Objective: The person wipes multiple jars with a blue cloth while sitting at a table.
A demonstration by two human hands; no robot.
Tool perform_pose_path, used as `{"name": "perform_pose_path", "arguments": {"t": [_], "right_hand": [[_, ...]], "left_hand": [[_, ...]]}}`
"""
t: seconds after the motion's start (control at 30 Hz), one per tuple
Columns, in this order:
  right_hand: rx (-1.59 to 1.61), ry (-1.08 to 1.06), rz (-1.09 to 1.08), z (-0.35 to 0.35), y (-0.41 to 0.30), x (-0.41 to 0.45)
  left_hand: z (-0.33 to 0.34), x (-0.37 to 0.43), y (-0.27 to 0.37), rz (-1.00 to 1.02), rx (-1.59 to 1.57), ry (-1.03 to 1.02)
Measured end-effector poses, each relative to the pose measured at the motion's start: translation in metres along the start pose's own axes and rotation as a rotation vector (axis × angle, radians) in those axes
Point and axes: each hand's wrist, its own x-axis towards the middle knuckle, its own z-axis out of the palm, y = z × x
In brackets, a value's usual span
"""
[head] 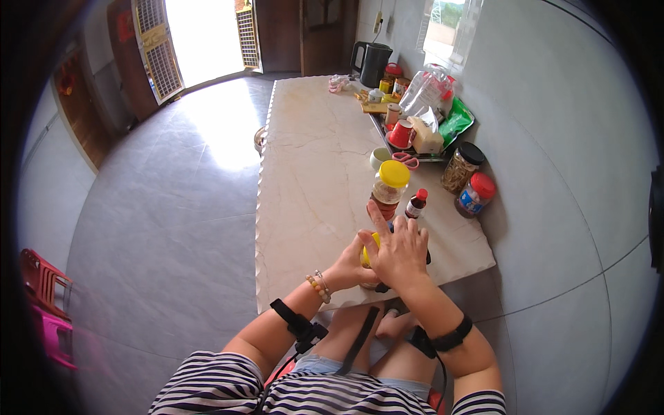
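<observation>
Near the front end of the stone-topped table, my left hand wraps around the side of a jar with a yellow lid. My right hand lies over that lid, its index finger stretched forward, and hides most of the jar. Just beyond my fingers stands a clear jar with a yellow lid, dark reddish contents inside. A small dark bottle with a red cap is to its right. Something black shows partly beside and below my right hand; I cannot tell what it is.
Farther along the table are a pale green cup, pink-handled scissors, a red cup, a tissue pack and an electric kettle. A black-lidded jar and a red-lidded jar stand by the wall.
</observation>
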Motion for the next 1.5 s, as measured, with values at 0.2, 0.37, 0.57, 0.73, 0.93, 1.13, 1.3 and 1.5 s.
{"name": "perform_pose_path", "arguments": {"t": [0.2, 0.37, 0.57, 0.73, 0.93, 1.13, 1.3, 1.5], "right_hand": [[0.087, -0.301, 0.131, 0.006, 0.001, 0.04], [0.355, -0.395, 0.199, 0.017, 0.028, 0.048], [1.152, 0.011, 0.294, 0.065, 0.066, 0.016], [1.339, 0.133, 0.631, 0.034, 0.063, -0.008], [1.164, 0.052, 0.1, -0.019, 0.018, 0.006], [0.093, 0.101, -0.28, 0.005, -0.019, -0.008], [0.374, -0.458, 0.043, -0.009, 0.0, 0.039], [0.897, -0.347, -0.031, 0.025, 0.044, 0.027]], "left_hand": [[0.006, 0.0, 0.009, -0.002, -0.168, 0.002], [0.005, 0.003, 0.004, -0.082, -0.098, 0.0], [0.009, 0.003, 0.011, -0.038, -0.135, 0.071], [0.007, 0.001, 0.001, -0.009, -0.163, 0.068], [0.003, -0.003, -0.007, -0.025, -0.148, 0.037], [0.0, -0.004, -0.023, 0.506, 0.917, -0.041], [0.003, 0.001, -0.001, -0.086, -0.129, -0.049], [0.009, 0.002, 0.003, -0.073, -0.191, 0.017]]}}
